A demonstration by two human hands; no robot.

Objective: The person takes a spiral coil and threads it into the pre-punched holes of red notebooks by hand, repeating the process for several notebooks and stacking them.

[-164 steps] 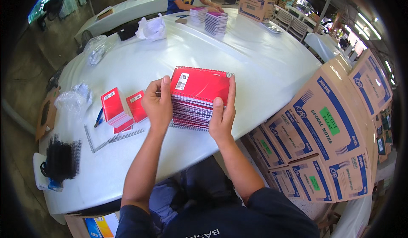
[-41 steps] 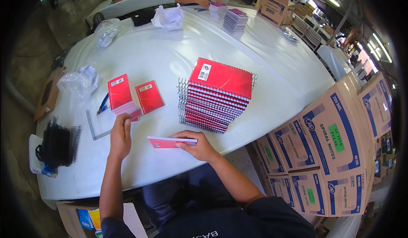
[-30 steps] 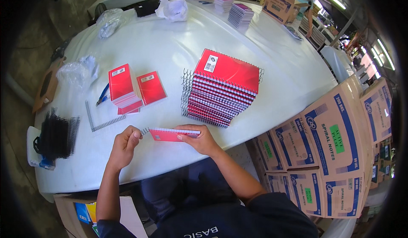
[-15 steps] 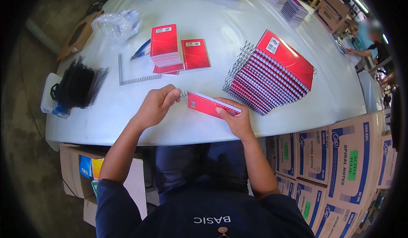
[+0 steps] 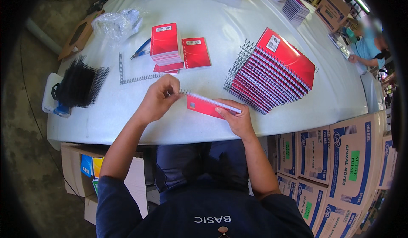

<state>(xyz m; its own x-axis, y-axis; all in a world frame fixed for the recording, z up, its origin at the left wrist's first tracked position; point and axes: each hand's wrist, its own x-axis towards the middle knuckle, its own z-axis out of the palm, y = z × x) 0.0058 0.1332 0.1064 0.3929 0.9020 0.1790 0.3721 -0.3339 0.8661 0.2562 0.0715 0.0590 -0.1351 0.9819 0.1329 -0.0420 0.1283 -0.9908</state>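
My right hand [image 5: 238, 121] grips a small red notebook [image 5: 203, 107] by its right end, thumb on the cover, above the near part of the table. A thin wire coil [image 5: 184, 92] sticks out from the notebook's left end, and loops appear to run along its upper edge. My left hand [image 5: 162, 94] has its fingers pinched at the coil's free end. Beyond my hands stands a stack of red notebooks [image 5: 164, 40], with another red notebook [image 5: 196, 53] flat beside it. Two loose wire coils [image 5: 140, 79] lie left of the stack.
Spiral-bound red notebooks [image 5: 272, 78] are piled at right. Blue-handled pliers [image 5: 142, 50] lie by the stack. A bundle of dark coils [image 5: 78, 85] and a plastic bag [image 5: 118, 23] are at left. Cartons [image 5: 350, 161] stand below the table's right side; another person [image 5: 369, 51] is at far right.
My left hand has turned, its fingers curling downward at the coil end. Loops now show along the notebook's upper edge, where punched holes showed before. My right hand keeps its grip.
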